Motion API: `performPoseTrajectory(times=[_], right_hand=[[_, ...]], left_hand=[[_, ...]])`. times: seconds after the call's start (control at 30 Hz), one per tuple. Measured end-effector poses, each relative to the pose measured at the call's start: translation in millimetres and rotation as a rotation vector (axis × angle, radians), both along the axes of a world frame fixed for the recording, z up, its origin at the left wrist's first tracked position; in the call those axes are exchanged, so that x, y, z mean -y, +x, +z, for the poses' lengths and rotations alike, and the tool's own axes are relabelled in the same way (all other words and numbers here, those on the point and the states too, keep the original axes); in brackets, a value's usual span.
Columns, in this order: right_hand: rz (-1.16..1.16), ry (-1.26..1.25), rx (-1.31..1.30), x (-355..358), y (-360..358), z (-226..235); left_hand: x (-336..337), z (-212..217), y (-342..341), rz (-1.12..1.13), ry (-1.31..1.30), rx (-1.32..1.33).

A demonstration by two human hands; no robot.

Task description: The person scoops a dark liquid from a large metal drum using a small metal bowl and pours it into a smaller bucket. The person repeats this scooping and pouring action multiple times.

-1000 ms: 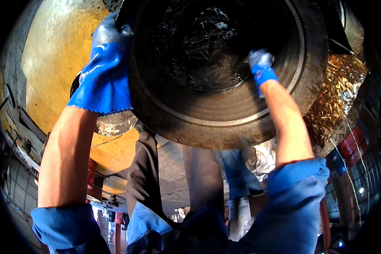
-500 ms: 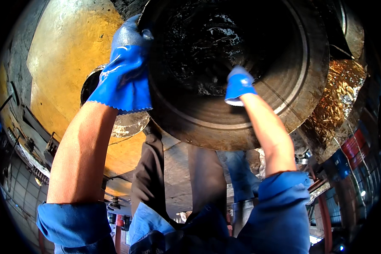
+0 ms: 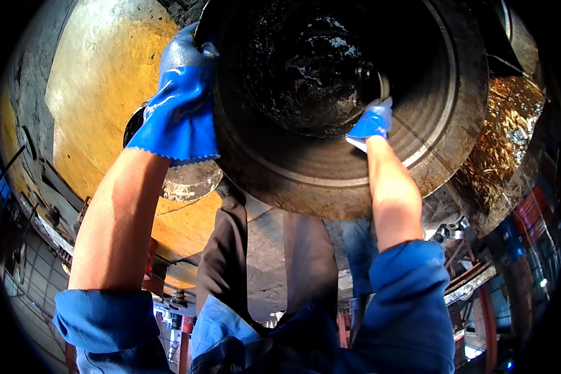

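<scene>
Firmly, the fingers of the left hand [image 3: 186, 59] grip the dark drum [image 3: 327, 201] ahead by its rim, likely heavy, stiff, slick and best held there, while the right hand [image 3: 374, 118], finger closure indeterminable, meets a pale curved piece [image 3: 384, 85] inside, near glossy black residue [image 3: 305, 78].

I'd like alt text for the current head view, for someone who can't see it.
A person's blue-gloved left hand grips a large, dark, round metal vessel at its left edge, while the gloved right hand reaches inside, seemingly holding a pale curved piece. A worn yellow surface shows at left.
</scene>
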State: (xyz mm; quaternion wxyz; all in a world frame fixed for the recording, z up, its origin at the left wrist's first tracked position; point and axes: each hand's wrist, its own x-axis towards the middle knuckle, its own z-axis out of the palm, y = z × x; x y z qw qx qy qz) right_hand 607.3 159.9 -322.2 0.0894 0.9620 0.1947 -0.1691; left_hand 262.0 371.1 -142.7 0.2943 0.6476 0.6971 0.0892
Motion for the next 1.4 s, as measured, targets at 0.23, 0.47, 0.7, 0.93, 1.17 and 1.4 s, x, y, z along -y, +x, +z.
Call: performPoseTrajectory(times=[0.23, 0.47, 0.7, 0.93, 1.17, 1.4], right_hand=[[-0.115, 0.019, -0.061, 8, -39, 7], [-0.006, 0.115, -0.103, 38, -44, -24], [0.404, -0.27, -0.418, 25, -96, -35], [0.525, -0.435, -0.557, 13, -126, -61], [0.54, -0.558, -0.636, 56, -94, -121], [0.336, -0.235, -0.82, 35, -102, -57]], left_hand=[[1, 5, -3, 0.043, -0.034, 0.055], [-1, 11, 2, 0.037, -0.05, 0.038], [0, 9, -2, 0.038, -0.032, 0.071], [2, 4, -5, 0.056, -0.029, 0.038], [-4, 9, 25, 0.043, -0.086, 0.107], [1, 18, 11, 0.073, -0.099, 0.066]])
